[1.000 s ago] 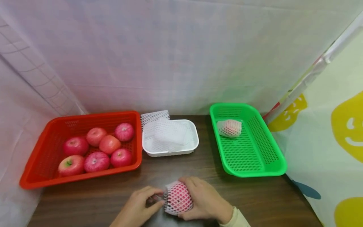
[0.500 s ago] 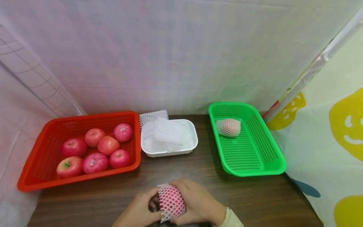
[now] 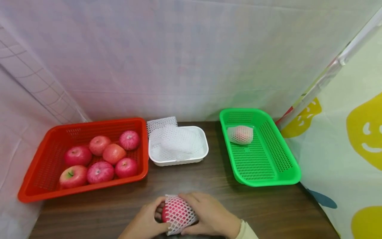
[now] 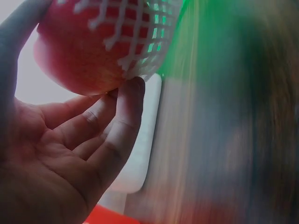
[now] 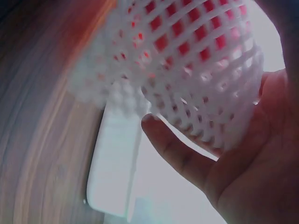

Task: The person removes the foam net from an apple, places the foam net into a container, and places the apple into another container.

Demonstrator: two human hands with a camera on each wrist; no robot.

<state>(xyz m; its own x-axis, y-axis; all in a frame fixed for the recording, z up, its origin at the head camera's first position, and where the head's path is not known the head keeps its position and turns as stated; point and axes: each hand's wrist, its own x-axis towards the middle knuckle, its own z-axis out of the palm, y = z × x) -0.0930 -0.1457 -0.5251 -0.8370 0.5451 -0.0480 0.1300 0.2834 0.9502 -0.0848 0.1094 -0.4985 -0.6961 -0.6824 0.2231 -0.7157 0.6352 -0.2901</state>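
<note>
A red apple (image 4: 79,60) sits partly inside a white foam net sleeve (image 3: 181,214), low in the middle of the head view. My left hand (image 3: 145,219) holds the apple's bare left end between thumb and fingers; in the left wrist view its fingertips touch the apple by the net's edge. Around the right side, over the net, my right hand (image 3: 212,215) grips the covered apple. The net's mesh (image 5: 196,56) stretches over red skin in the right wrist view, and a loose part of it sticks out to the left there.
A red basket (image 3: 86,188) with several bare apples (image 3: 100,172) stands at left. Behind the hands is a white tray (image 3: 179,162) of foam nets (image 3: 176,139), one hanging over its back corner. The green basket (image 3: 259,182) at right holds one netted apple (image 3: 241,134).
Both hands and the apple have shifted slightly left. My left hand has gone from pinching the net's edge to holding the apple's left end, where bare red skin now shows.
</note>
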